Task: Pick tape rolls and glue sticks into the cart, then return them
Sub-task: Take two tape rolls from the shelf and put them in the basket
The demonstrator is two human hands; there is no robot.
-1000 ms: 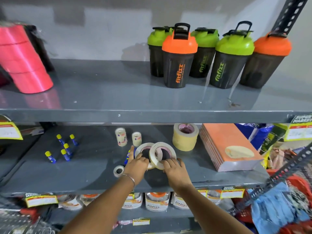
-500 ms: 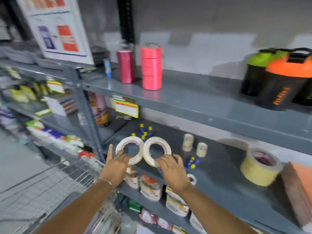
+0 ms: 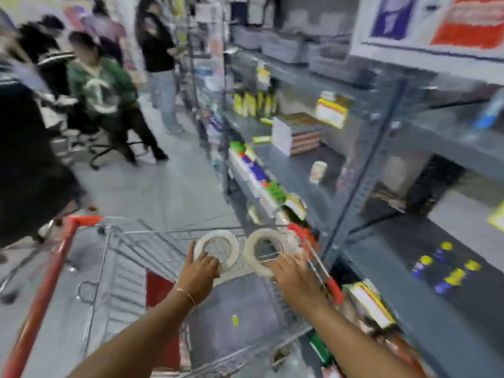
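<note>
Both your arms were out over the cart (image 3: 114, 268). Your left hand (image 3: 200, 276), bracelet at the wrist, had its fingers (image 3: 208, 264) closed on the lower edge of the left tape roll (image 3: 216, 251), held up on edge above the cart's basket. Your right hand (image 3: 293, 279) gripped the right tape roll (image 3: 263, 251) the same way, just beside the first, near the cart's right rim. Right of the cart, the glue sticks (image 3: 447, 271) stood blurred on the grey shelf (image 3: 409, 309). Beyond the cart, people (image 3: 103, 85) stood in the aisle.
</note>
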